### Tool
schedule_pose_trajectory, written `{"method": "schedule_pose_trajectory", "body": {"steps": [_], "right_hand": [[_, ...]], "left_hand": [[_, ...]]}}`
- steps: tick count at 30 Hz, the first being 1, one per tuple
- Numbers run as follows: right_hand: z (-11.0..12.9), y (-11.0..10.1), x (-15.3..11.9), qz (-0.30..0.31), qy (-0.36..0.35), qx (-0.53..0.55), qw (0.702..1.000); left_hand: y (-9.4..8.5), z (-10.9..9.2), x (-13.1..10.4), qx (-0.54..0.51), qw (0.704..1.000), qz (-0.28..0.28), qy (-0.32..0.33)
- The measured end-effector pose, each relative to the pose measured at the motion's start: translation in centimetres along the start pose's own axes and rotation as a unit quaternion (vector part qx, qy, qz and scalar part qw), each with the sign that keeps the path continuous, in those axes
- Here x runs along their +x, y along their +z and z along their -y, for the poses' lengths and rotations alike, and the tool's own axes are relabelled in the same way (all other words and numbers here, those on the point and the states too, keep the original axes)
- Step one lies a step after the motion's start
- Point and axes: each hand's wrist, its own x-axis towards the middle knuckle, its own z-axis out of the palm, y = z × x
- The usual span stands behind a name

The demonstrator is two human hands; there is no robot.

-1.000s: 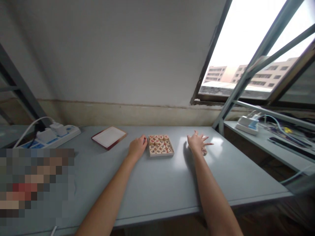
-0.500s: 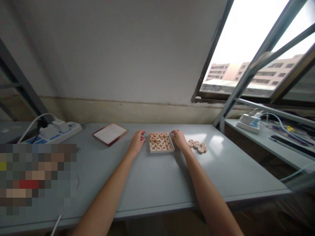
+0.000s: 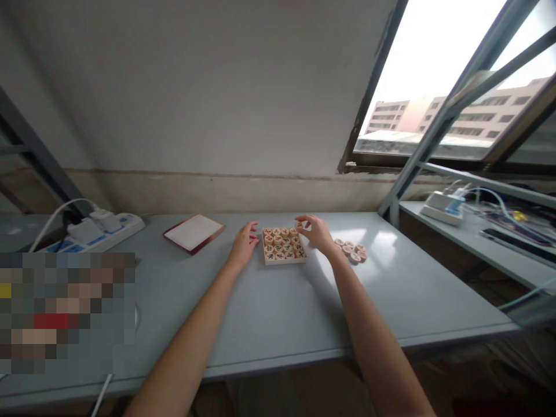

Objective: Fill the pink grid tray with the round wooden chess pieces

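The right hand (image 3: 319,234) pinched a round piece (image 3: 299,225) at the far right corner of the box (image 3: 285,262), the left hand (image 3: 242,244) loosely open just beside its left wall.

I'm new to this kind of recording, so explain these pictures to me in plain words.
There is no machine here: a person works with two bare hands, and every picture comes from one camera worn on their head, looking forward and down.

On the desk sits a shallow box of round pieces marked in red or black. More loose pieces lie to its right. To the left are a flat tray, perhaps the lid, and a power strip.

The right hand seems to pinch one small piece at the box's far right corner. The left hand is beside the box, holding nothing that I can see.
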Motion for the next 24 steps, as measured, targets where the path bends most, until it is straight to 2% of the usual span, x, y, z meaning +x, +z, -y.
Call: {"method": "schedule_pose_trajectory", "body": {"steps": [3,6,9,12,16,20,22,24], "right_hand": [[1.1,-0.3,0.2,0.09,-0.074,0.061,0.991],[1.7,0.0,0.1,0.13,-0.094,0.054,0.986],[1.9,0.5,0.0,0.132,-0.092,0.029,0.987],[1.8,1.0,-0.1,0.108,-0.098,0.026,0.989],[1.1,0.5,0.1,0.098,-0.096,0.038,0.99],[-0.2,-1.3,-0.3,0.098,-0.029,-0.031,0.994],[-1.0,-2.2,-0.7,0.096,0.048,-0.096,0.99],[-1.7,-2.9,-1.2,0.116,0.14,-0.157,0.971]], "left_hand": [[0.0,0.1,-0.1,-0.009,1.0,0.009,0.006],[0.1,0.4,-0.1,-0.018,1.0,0.014,0.008],[0.1,0.5,-0.1,-0.025,1.0,0.015,0.005],[0.2,0.5,0.0,-0.044,0.999,0.013,0.012],[0.3,0.7,0.1,-0.074,0.997,0.005,0.012],[0.2,0.6,0.2,-0.106,0.994,0.006,-0.017],[0.2,0.5,0.2,-0.125,0.992,0.006,-0.032],[0.1,0.4,0.2,-0.14,0.989,0.007,-0.038]]}}
